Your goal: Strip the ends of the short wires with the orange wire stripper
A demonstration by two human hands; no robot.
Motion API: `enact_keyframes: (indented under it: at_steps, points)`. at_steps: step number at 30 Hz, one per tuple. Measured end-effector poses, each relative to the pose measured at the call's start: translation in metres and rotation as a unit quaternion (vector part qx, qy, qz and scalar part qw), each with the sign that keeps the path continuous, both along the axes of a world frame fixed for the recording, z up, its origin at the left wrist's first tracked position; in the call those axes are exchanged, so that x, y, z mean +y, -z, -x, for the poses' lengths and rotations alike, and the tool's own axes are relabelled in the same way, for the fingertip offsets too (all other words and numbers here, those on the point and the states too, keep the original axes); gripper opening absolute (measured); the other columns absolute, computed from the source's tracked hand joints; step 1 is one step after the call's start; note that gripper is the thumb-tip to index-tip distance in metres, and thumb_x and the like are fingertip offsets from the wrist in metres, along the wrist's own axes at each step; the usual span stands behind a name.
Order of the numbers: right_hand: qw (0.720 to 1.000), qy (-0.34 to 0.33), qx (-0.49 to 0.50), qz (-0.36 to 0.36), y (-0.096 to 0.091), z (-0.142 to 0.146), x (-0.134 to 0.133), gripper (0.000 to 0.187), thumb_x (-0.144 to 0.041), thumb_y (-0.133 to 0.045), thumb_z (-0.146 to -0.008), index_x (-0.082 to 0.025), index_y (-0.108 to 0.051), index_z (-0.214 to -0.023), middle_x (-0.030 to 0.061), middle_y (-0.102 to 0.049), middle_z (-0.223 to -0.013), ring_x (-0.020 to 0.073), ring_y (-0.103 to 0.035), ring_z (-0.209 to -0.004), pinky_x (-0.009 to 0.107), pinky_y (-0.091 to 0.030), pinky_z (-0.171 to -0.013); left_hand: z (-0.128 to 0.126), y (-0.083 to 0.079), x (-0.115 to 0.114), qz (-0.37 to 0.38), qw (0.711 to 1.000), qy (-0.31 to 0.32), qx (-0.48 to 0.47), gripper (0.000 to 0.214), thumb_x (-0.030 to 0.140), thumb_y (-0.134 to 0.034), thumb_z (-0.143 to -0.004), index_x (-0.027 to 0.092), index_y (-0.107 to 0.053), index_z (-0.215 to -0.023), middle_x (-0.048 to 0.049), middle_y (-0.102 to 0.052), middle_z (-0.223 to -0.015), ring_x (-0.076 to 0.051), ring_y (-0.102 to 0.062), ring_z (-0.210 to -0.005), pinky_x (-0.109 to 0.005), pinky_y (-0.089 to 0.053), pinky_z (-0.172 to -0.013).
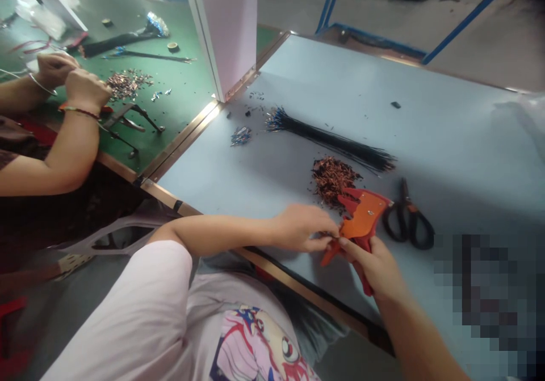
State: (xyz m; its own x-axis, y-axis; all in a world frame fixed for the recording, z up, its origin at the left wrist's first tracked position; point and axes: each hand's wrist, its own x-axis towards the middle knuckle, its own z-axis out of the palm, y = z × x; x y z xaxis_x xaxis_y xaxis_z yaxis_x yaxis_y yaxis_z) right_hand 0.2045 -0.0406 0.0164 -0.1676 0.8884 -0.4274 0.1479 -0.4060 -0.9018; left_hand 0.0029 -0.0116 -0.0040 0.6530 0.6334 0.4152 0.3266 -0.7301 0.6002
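The orange wire stripper (pixel 361 219) (flat-bodied, red toothed jaws) sits in the right hand (pixel 377 267).

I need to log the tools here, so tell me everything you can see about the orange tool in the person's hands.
The orange tool looks like a hand wire stripper: a flat orange plate body with toothed red jaws at the top and red handles below. It is tilted, head toward the copper scraps, just above the blue table. The right hand grips its handles; the left hand pinches at its front edge.

Pixelated patch (pixel 489 301) hiding table's lower right corner, whatever left hand (pixel 302 227) pinches too small to tell
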Motion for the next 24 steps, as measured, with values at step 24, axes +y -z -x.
enact_keyframes:
  at_steps: [24]
  points:
    - [0.996,0.043,0.081,0.023,-0.009,-0.005,0.003,0.041,-0.038,-0.079,-0.073,-0.022,-0.060,-0.106,0.0077,-0.070,-0.096,0.0258,-0.071,-0.083,0.043,-0.061,-0.076,0.015,-0.014,0.024,0.163,0.965,-0.153,-0.140,0.016,0.030,-0.066,-0.087,0.017,-0.075,-0.087,-0.0053,-0.069,-0.088,-0.013,-0.060,-0.077,-0.026,-0.047,-0.075]
